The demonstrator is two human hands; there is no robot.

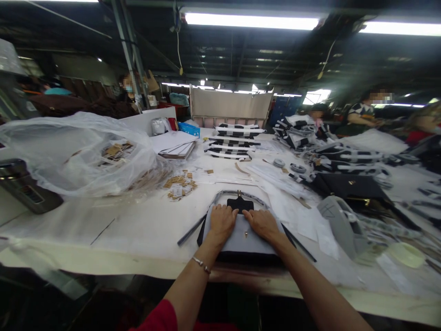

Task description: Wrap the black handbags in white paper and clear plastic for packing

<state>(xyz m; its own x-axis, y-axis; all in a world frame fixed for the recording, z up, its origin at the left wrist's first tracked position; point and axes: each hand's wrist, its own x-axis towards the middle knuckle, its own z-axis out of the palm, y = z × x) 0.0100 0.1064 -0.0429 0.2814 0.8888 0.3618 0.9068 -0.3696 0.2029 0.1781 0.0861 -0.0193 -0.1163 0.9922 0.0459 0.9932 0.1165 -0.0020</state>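
A grey and black handbag [237, 243] lies at the table's front edge with its top away from me. My left hand [222, 221] and my right hand [262, 224] both grip its far upper edge, fingers curled over and thumbs nearly meeting. Between them a black flap tab [240, 203] with a small gold clasp points away. Behind the hands arches the wrapped handle [220, 196]. A small gold fitting [245, 234] shows on the grey panel. Dark straps stick out on either side. My fingertips are partly hidden.
Left stand a steel flask [31, 188] and a plastic bag [79, 170] of tags, with loose tags [181, 185] nearby. Stacked black-and-white bag parts [234, 142] lie behind. On the right are a black bag [351, 186], a grey tape dispenser [341, 225] and other people.
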